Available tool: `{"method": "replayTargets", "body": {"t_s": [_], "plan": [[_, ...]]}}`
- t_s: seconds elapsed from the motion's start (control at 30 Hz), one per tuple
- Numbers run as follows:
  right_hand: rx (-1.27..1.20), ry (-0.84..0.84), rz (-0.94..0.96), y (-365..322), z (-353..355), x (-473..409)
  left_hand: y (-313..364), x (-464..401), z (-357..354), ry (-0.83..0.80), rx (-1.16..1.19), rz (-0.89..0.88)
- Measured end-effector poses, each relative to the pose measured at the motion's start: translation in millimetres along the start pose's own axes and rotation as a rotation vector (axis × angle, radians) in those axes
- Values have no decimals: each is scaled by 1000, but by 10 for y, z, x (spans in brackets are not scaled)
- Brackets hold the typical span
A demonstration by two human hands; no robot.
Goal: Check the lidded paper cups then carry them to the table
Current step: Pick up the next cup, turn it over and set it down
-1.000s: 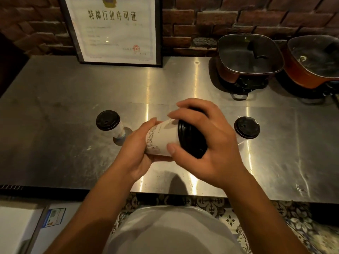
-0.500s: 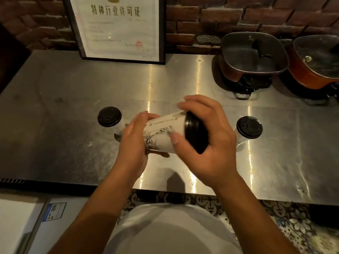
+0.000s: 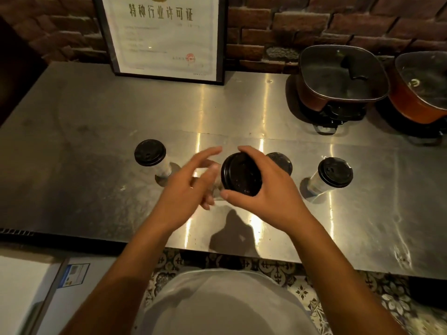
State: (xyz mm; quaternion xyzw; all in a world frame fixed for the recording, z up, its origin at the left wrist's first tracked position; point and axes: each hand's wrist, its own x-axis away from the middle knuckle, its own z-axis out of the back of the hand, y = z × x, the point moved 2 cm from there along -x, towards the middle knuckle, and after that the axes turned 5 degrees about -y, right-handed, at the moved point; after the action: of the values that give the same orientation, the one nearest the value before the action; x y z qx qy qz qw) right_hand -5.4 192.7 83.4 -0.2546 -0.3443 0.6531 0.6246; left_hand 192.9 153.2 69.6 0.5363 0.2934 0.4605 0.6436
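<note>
Brick walling is running across the top of the frame behind a scuffed stainless-steel table (image 3: 96,131). A framed certificate (image 3: 164,37) is leaning against the bricks at upper centre, and two lidded electric pots (image 3: 338,76) are sitting at upper right.

At centre frame the right hand (image 3: 263,189) is curling its fingers and thumb round the black lid (image 3: 240,174) of a paper cup, gripping it from the right side with the lid facing the camera. The cup's body is hiding behind the lid and the hands, so whether its base is touching the table cannot be told. The left hand (image 3: 186,189) is hovering just left of that lid, blurred, fingers spread and loosely extended, holding nothing.

Three more lidded paper cups are standing on the table: one at centre left (image 3: 151,154), one at centre right (image 3: 332,174), and one (image 3: 280,160) peeking out behind the right hand's fingers.

Patterned floor tiles (image 3: 278,267) are showing along the table's near edge at the bottom.
</note>
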Motion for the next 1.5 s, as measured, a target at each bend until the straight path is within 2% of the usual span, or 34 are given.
{"method": "replayTargets", "body": {"t_s": [0.1, 0.23, 0.4, 0.57, 0.77, 1.03, 1.13, 1.23, 1.33, 1.5], "plan": [[-23, -60, 43, 14, -158, -67, -35, 28, -102, -32, 1, -29], [-424, -97, -1, 173, -217, -99, -228, 23, -28, 39, 96, 49], [-594, -162, -123, 370, -417, -154, -482, 3, 13, 18, 122, 116], [-596, -154, -181, 530, -643, -290, -695, -101, 28, -16, 148, 178], [-574, -20, -235, 622, -866, -694, -841, -565, 95, 12, 98, 165], [-462, 69, -378, 809, -1048, -1127, -1101, -1113, 40, -86, -133, 243], [-360, 121, -355, 841, -1064, -1158, -1086, -1200, 20, -109, -200, 216], [-276, 102, -311, 827, -1135, -1160, -1167, -1182, 64, -101, -186, 213], [-292, 62, -279, 863, -1161, -1065, -1244, -1034, 48, -125, -153, 205], [-297, 10, -316, 902, -1129, -1083, -1260, -1041, -14, -117, -200, 233]]}}
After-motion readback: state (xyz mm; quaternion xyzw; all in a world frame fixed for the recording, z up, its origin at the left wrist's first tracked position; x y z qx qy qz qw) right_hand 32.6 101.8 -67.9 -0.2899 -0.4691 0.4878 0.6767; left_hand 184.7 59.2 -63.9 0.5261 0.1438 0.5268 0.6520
